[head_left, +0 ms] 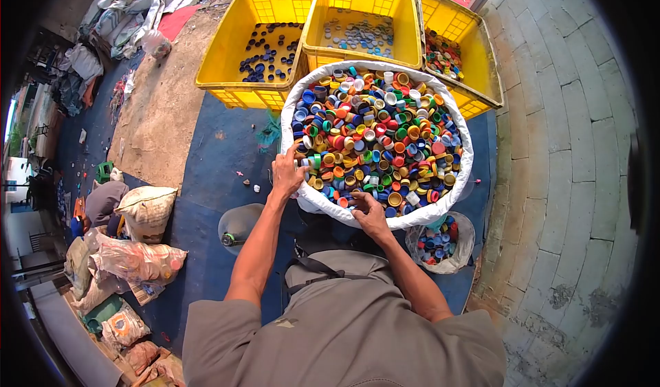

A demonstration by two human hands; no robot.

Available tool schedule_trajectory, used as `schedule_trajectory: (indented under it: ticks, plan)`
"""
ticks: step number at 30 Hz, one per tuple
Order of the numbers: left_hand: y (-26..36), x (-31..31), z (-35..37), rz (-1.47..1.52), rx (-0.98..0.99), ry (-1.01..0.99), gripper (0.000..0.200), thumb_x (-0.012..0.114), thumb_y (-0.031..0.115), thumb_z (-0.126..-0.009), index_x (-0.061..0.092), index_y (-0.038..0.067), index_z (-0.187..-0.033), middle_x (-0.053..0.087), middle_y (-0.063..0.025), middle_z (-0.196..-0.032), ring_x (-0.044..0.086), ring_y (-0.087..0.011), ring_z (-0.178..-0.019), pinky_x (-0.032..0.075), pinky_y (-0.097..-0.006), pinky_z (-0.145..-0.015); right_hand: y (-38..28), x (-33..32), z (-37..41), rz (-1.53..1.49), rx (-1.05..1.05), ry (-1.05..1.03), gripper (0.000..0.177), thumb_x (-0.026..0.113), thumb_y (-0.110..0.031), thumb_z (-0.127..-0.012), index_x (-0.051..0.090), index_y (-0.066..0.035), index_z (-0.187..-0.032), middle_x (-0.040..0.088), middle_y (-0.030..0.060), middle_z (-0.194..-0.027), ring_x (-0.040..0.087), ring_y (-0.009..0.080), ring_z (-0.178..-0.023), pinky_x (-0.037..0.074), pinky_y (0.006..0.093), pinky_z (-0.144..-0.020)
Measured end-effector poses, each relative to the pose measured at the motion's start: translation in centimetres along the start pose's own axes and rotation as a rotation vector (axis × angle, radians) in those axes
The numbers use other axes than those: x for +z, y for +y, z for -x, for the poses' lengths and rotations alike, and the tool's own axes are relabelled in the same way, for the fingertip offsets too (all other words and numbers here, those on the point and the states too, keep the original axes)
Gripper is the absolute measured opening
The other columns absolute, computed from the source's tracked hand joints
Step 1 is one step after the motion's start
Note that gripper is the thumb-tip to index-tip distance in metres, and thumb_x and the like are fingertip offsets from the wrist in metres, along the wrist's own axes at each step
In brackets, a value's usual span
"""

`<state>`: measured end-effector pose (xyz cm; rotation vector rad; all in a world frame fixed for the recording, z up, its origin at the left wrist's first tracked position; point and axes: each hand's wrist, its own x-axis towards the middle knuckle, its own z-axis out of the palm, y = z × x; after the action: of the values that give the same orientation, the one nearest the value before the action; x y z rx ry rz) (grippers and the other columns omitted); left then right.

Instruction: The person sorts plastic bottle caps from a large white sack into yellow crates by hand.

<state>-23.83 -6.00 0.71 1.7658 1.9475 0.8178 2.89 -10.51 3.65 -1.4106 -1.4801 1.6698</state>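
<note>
A large white sack (462, 120) with a rolled rim stands in front of me, full of bottle caps (385, 136) in many colours. At the sack's left rim is my left hand (288, 172), its fingers bent over the edge onto the caps; what they hold, if anything, is too small to tell. My right hand (370, 212) lies at the near rim with its fingers apart, touching the caps at the edge. Nothing shows in its grasp.
Beyond the sack stand three yellow crates: the left (206, 78) with dark blue caps, the middle (412, 57) with light blue ones, the right (491, 78) with mixed ones. A clear bag (464, 246) of caps sits at right, filled sacks (148, 212) at left, a block wall (550, 146) far right.
</note>
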Motion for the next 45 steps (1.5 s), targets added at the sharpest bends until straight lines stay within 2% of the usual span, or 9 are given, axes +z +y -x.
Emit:
schedule_trajectory:
  ticks: [2,5,10,14,17,25,30,39,45]
  plan:
    - [0.1,0.1,0.4,0.122,-0.005,0.019,0.060,0.076,0.011,-0.070,0.051,0.004,-0.124,0.066,-0.0140,-0.102,0.060,-0.0268,-0.084,0.047,-0.0376,-0.074,-0.2,0.0,-0.1,0.008,0.005,-0.002,0.043,0.058,0.002,-0.076,0.052,0.002,-0.119,0.064,0.0123,-0.105,0.062,0.0184,-0.100,0.048,0.0300,-0.087]
    - [1.9,-0.6,0.9,0.634,-0.277,-0.086,0.054,0.071,0.011,-0.078,0.048,0.004,-0.127,0.064,-0.0110,-0.107,0.060,-0.0216,-0.093,0.048,-0.0352,-0.084,-0.3,0.0,-0.6,0.027,-0.023,0.004,0.043,0.058,0.001,-0.076,0.053,0.001,-0.119,0.065,0.0123,-0.104,0.062,0.0190,-0.098,0.048,0.0305,-0.087]
    - [3.1,-2.0,2.4,1.531,-0.539,0.068,0.031,0.055,0.008,-0.085,0.053,0.002,-0.115,0.058,-0.0086,-0.097,0.061,-0.0230,-0.093,0.052,-0.0378,-0.084,-1.0,0.7,-1.8,0.188,-0.084,0.074,0.039,0.057,0.000,-0.076,0.055,0.002,-0.114,0.065,0.0160,-0.096,0.065,0.0240,-0.089,0.051,0.0337,-0.081]
    - [2.2,-2.6,5.1,1.896,-0.673,0.150,0.026,0.052,0.013,-0.079,0.056,0.001,-0.102,0.058,-0.0106,-0.094,0.060,-0.0235,-0.084,0.052,-0.0374,-0.079,-0.5,2.1,-4.1,0.448,-0.295,0.083,0.038,0.060,-0.004,-0.075,0.056,0.002,-0.112,0.064,0.0174,-0.094,0.062,0.0305,-0.087,0.049,0.0391,-0.081]
    - [1.6,-2.6,6.3,2.009,-0.738,0.196,0.018,0.053,0.019,-0.085,0.059,0.002,-0.091,0.060,-0.0104,-0.087,0.060,-0.0225,-0.080,0.051,-0.0361,-0.074,-0.8,4.0,-6.2,0.632,-0.474,0.167,0.040,0.068,-0.005,-0.073,0.057,0.001,-0.111,0.063,0.0162,-0.093,0.061,0.0313,-0.087,0.048,0.0392,-0.081]
    - [0.6,-2.8,8.2,1.976,-0.875,0.130,0.018,0.055,0.022,-0.092,0.061,0.006,-0.087,0.061,-0.0053,-0.081,0.059,-0.0185,-0.075,0.051,-0.0341,-0.070,-3.0,8.5,-9.5,0.825,-0.438,0.304,0.048,0.075,-0.022,-0.071,0.058,-0.002,-0.111,0.064,0.0125,-0.098,0.055,0.0310,-0.097,0.043,0.0404,-0.084]
    - [0.3,-2.4,8.2,1.800,-0.892,0.070,0.018,0.057,0.025,-0.092,0.061,0.008,-0.092,0.060,-0.0018,-0.080,0.058,-0.0138,-0.070,0.051,-0.0324,-0.065,-2.4,10.2,-10.5,1.004,-0.378,0.338,0.038,0.073,-0.032,-0.073,0.061,-0.006,-0.096,0.062,0.0105,-0.093,0.054,0.0289,-0.093,0.041,0.0409,-0.078]
    - [3.4,-2.5,4.9,1.327,-0.847,-0.069,0.028,0.066,0.034,-0.088,0.062,0.009,-0.101,0.058,0.0055,-0.078,0.048,-0.0016,-0.057,0.041,-0.0180,-0.050,-3.3,9.0,-8.8,0.383,-0.470,0.297,0.050,0.075,-0.010,-0.070,0.054,-0.001,-0.115,0.066,0.0129,-0.097,0.061,0.0281,-0.091,0.044,0.0401,-0.080]
    - [4.6,-0.1,3.4,1.252,-0.780,-0.283,0.027,0.070,0.032,-0.085,0.065,0.007,-0.096,0.057,0.0065,-0.074,0.045,-0.0010,-0.055,0.031,-0.0178,-0.047,-4.8,6.4,-5.5,0.364,-0.462,0.246,0.067,0.074,-0.001,-0.067,0.043,0.003,-0.127,0.068,0.0177,-0.100,0.062,0.0336,-0.099,0.046,0.0403,-0.087]
